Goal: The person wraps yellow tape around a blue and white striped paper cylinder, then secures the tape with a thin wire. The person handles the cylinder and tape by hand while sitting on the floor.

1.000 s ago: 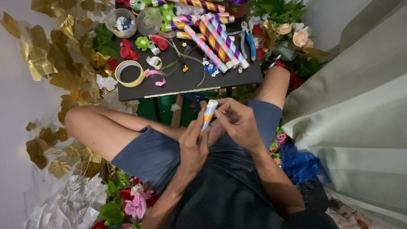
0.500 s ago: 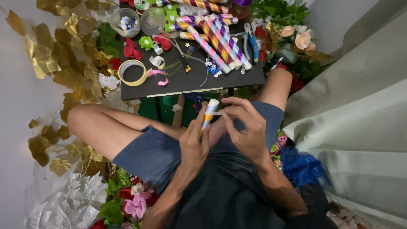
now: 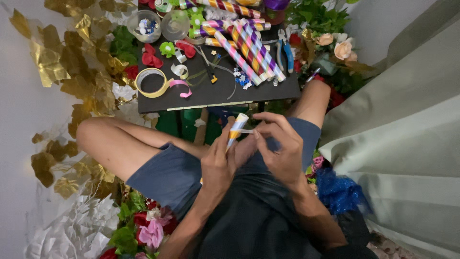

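At frame centre, the left hand (image 3: 218,165) grips a slim striped paper-wrapped tube (image 3: 236,128) upright; the right hand (image 3: 278,146) pinches a thin strip at its top, fingers curled.

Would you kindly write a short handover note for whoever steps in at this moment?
Left hand: grip closed around a paper-wrapped striped tube, held upright over the lap.
Right hand: fingertips pinch a thin light strip at the tube's upper end.
On the black board: a pile of finished striped tubes, a tape roll, blue-handled pliers, ribbon scraps and two clear bowls.
Done: many tubes already wrapped.
Left: the strip on the held tube is not yet pressed flat.
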